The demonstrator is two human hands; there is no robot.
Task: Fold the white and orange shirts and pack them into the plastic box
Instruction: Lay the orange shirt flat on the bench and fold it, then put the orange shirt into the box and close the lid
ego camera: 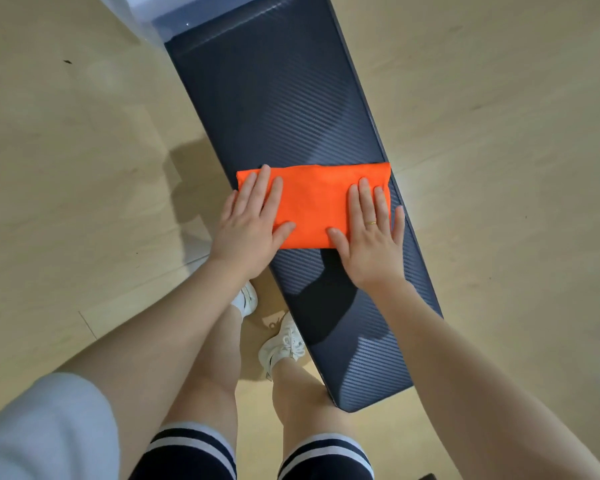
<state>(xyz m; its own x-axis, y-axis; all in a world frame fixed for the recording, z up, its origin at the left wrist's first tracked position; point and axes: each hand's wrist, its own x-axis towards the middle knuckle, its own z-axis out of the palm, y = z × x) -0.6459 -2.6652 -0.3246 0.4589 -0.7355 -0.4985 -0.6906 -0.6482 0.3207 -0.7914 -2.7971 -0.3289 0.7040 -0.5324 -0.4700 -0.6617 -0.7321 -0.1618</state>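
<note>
The orange shirt lies folded into a small flat rectangle across the long dark table. My left hand rests flat on its left end with fingers spread. My right hand, with a gold ring, presses flat on its right end. Neither hand grips the cloth. A translucent plastic box shows partly at the top left, beyond the table's far end. No white shirt is in view.
The narrow dark table runs diagonally from top centre to lower right over a light wooden floor. My legs and white shoes stand at the table's left edge.
</note>
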